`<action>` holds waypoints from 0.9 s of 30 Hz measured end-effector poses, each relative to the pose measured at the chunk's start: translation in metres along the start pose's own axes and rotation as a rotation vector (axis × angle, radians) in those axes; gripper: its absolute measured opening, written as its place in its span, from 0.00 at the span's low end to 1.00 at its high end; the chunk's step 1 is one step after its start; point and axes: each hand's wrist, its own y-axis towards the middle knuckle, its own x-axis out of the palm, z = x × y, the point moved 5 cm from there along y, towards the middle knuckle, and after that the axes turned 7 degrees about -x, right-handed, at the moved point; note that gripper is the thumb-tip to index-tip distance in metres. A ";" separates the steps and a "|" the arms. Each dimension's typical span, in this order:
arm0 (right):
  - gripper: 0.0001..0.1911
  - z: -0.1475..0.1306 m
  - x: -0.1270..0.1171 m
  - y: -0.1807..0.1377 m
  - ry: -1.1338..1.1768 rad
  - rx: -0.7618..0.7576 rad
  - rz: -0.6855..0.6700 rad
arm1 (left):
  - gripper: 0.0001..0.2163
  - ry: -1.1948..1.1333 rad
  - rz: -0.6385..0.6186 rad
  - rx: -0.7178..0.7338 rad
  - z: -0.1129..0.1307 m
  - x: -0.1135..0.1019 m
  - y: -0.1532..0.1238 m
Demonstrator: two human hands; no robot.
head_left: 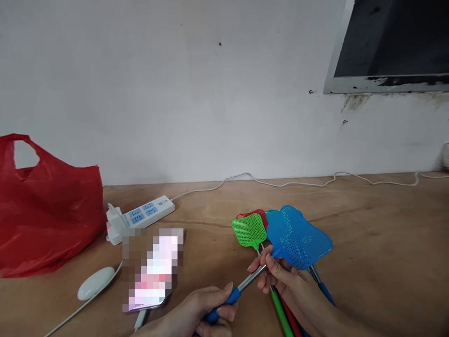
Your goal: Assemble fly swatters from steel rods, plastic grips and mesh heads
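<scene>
Between my two hands I hold a blue fly swatter with a metal shaft. My left hand is wrapped round its blue grip. The fingers of my right hand pinch the shaft close to the perforated blue head. Lying on the table below are a green fly swatter, a red fly swatter mostly hidden behind the green one, and at least one more blue swatter, whose handle shows to the right of my right wrist. Part of the green and red handles passes beneath my right hand.
At the left stands a red plastic bag. Beside it is a white power strip with its cord along the wall. A blurred-out phone lies on the wooden table, near a white oval device on a cable.
</scene>
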 end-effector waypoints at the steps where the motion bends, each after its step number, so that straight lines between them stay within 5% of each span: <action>1: 0.13 0.000 0.000 0.001 0.002 0.001 -0.001 | 0.27 0.017 0.002 -0.003 -0.001 -0.001 0.003; 3: 0.13 -0.002 0.001 0.002 0.014 0.021 -0.006 | 0.28 0.072 0.091 0.048 -0.004 -0.004 0.007; 5: 0.14 -0.003 0.000 0.005 0.037 0.072 0.007 | 0.29 0.163 0.318 0.189 -0.002 -0.011 0.006; 8: 0.17 -0.004 -0.005 0.010 0.069 0.112 0.085 | 0.23 0.601 0.593 0.373 0.004 -0.012 -0.004; 11: 0.19 -0.003 -0.012 0.015 0.118 0.106 0.151 | 0.18 0.934 0.732 0.431 0.006 -0.011 -0.008; 17: 0.14 0.006 -0.003 0.018 0.415 0.297 0.266 | 0.12 1.100 0.814 0.387 0.001 -0.018 0.000; 27: 0.26 0.007 0.037 0.047 0.477 0.114 0.293 | 0.14 0.788 0.762 0.371 -0.009 -0.026 0.011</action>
